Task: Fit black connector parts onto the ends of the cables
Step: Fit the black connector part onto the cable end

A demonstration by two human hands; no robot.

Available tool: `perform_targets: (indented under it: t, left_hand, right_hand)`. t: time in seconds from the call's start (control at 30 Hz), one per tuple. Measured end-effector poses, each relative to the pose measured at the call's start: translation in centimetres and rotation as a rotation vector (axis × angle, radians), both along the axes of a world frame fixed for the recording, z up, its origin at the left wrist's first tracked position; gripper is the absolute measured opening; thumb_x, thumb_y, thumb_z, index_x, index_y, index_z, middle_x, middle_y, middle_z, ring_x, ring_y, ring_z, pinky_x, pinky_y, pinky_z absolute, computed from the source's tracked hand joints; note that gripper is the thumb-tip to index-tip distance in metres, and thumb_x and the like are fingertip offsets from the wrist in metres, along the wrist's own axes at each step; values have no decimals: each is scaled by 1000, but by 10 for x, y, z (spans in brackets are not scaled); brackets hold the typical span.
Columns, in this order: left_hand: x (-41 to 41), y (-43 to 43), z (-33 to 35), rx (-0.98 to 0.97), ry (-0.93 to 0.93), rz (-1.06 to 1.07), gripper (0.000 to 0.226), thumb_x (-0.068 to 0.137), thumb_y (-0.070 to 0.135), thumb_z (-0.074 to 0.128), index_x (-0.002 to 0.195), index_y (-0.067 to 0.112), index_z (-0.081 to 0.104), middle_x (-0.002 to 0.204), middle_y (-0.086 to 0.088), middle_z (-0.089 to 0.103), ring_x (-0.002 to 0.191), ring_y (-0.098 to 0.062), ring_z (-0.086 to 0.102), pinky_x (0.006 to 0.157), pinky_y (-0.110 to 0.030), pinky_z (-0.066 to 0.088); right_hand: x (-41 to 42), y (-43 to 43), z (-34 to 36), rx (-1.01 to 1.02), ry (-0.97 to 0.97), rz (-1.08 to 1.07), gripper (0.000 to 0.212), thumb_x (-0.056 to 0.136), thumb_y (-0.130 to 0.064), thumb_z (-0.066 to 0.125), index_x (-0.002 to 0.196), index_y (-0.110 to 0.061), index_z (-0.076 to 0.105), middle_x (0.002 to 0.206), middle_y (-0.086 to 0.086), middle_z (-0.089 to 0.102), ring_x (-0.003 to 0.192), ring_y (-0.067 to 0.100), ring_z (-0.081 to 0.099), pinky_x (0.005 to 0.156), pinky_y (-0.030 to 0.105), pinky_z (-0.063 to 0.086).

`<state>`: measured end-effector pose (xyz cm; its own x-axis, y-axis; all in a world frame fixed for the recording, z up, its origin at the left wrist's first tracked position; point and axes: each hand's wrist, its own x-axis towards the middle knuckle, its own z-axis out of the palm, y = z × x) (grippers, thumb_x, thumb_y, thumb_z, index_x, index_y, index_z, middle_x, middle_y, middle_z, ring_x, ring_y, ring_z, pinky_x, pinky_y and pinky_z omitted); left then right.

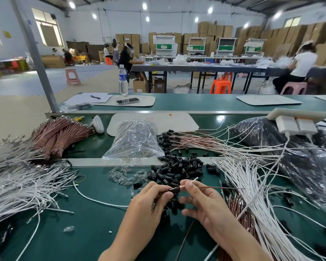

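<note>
Bright ceiling lights, fisheye edges, blurred background

Likely a factory assembly hall: stacked cardboard boxes point(211, 32), seated workers point(127, 59) at long worktables point(196, 68).

A small black connector point(173, 190) is pinched in the left hand point(149, 204); the right hand point(201, 200) pinches a white cable point(192, 181) and a brown cable point(220, 188) at its end. A heap of black connectors point(177, 166) lies on the desk point(94, 213) just behind.
</note>
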<state>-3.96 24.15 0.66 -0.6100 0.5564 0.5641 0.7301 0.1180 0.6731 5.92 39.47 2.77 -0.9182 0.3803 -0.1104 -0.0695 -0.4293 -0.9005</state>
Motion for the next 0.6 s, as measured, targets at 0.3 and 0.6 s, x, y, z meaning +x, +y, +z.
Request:
perform_targets:
  t: [0.3,0.6]
  left_hand:
    - [0,-1,-1,28,-10,18,13,100,43,55,108,37,64,96,17,61,82,-13,64,69,-30,49]
    - [1,-4,-1,54,5,19,18,100,48,52,109,38,64,94,17,61,84,-13,63,68,-31,51]
  right_hand:
    - [0,1,6,50,-6,-181,32,61,-41,83,81,-16,81,91,7,75,74,17,71,57,27,57]
    - [1,2,10,11,48,-176,25,62,-36,83,79,-18,81,87,5,73,70,14,69,55,26,56]
